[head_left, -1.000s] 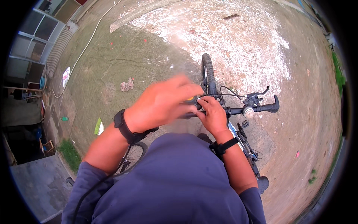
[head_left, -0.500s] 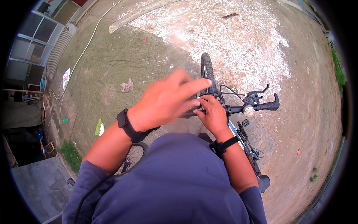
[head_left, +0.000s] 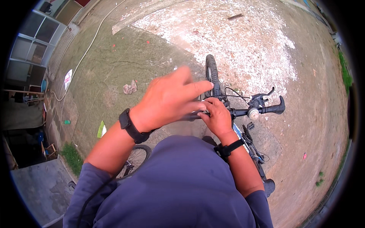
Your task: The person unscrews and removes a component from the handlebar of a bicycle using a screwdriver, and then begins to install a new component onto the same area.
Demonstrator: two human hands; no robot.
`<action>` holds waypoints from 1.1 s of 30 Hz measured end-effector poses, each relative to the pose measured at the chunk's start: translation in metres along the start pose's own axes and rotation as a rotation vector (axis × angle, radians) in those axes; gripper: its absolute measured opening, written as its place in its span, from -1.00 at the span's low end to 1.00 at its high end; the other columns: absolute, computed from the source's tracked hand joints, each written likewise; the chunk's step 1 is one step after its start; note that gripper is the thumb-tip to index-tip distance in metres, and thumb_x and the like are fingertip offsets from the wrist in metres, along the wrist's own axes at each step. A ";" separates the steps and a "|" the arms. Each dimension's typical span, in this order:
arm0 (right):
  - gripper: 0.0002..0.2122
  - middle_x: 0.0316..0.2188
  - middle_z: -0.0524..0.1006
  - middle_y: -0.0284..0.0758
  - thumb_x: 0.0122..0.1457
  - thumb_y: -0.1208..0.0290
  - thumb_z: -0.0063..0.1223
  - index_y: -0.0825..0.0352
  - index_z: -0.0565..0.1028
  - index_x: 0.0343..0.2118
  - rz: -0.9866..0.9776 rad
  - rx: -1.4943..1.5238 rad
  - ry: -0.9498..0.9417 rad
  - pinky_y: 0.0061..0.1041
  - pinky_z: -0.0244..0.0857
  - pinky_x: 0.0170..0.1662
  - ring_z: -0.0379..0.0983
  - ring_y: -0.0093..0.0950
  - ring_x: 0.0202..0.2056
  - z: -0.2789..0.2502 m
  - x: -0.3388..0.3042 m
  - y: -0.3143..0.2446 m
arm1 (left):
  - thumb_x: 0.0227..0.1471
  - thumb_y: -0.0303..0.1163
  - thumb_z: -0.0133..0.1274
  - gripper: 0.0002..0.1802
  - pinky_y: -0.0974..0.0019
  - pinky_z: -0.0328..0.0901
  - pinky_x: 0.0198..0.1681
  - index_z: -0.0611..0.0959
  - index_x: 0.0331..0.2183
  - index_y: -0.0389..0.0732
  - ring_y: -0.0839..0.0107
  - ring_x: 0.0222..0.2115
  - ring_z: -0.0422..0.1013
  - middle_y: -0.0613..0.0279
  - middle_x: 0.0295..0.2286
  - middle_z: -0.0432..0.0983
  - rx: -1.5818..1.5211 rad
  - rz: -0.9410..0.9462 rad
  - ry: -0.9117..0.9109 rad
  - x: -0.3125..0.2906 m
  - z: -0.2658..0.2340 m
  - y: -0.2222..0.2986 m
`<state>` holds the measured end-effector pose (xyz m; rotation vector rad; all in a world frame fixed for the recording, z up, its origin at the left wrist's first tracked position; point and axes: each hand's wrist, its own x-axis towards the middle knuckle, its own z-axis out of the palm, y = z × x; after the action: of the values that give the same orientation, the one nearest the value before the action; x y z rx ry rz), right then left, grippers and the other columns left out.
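Below me stands a bicycle with a black handlebar (head_left: 240, 112) and a knobby front wheel (head_left: 211, 72). My left hand (head_left: 167, 97) reaches across the middle of the bar, partly smeared by motion. One finger stretches toward the wheel, while a lower fingertip comes close to my right fingers. My right hand (head_left: 217, 117) is closed in a pinch at the bar's centre, thumb and fingers round a small part hidden between them. To its right sit a round bell (head_left: 253, 113), a brake lever (head_left: 268, 92) and a black grip (head_left: 279, 105). My left hand covers the bar's left side.
A pedal and chain area (head_left: 249, 133) and the saddle (head_left: 269, 187) show right of my body. Another spoked wheel (head_left: 137, 159) is at my left. On the ground lie a crumpled rag (head_left: 130, 87), a green-white wrapper (head_left: 101, 129) and a long pale hose (head_left: 90, 45).
My left hand shifts very slightly, its lower fingers blurred in both frames. The right hand keeps its pinch at the bar's centre, and the bicycle barely moves in view.
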<state>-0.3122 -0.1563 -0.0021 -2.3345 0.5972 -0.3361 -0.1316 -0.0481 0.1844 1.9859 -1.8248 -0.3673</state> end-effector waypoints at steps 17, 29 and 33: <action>-0.64 -0.06 0.52 -0.33 -0.04 0.36 0.38 0.23 0.61 -0.12 -0.008 0.013 0.011 -0.27 0.44 -0.05 0.49 -0.24 -0.07 0.001 0.000 0.000 | -0.10 -0.48 0.32 -0.33 0.15 0.40 -0.35 0.56 0.11 -0.03 0.11 -0.37 0.47 0.12 -0.27 0.48 -0.188 0.158 0.114 -0.001 0.013 -0.005; -0.63 -0.08 0.53 -0.33 -0.04 0.36 0.38 0.25 0.61 -0.12 -0.015 0.014 0.021 -0.28 0.43 -0.05 0.50 -0.25 -0.08 0.001 0.001 -0.001 | -0.09 -0.50 0.30 -0.34 0.15 0.41 -0.31 0.57 0.12 -0.01 0.10 -0.33 0.49 0.12 -0.27 0.50 -0.114 0.112 0.097 -0.002 0.008 -0.007; -0.63 -0.07 0.53 -0.33 -0.04 0.36 0.38 0.25 0.61 -0.12 -0.003 0.005 0.023 -0.28 0.43 -0.05 0.50 -0.25 -0.08 0.000 -0.002 0.001 | -0.08 -0.53 0.27 -0.33 0.15 0.42 -0.28 0.56 0.13 -0.01 0.08 -0.30 0.50 0.10 -0.24 0.52 0.004 0.033 0.038 -0.001 0.002 -0.001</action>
<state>-0.3142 -0.1567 -0.0028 -2.3299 0.6034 -0.3659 -0.1318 -0.0476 0.1826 1.9501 -1.8337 -0.3141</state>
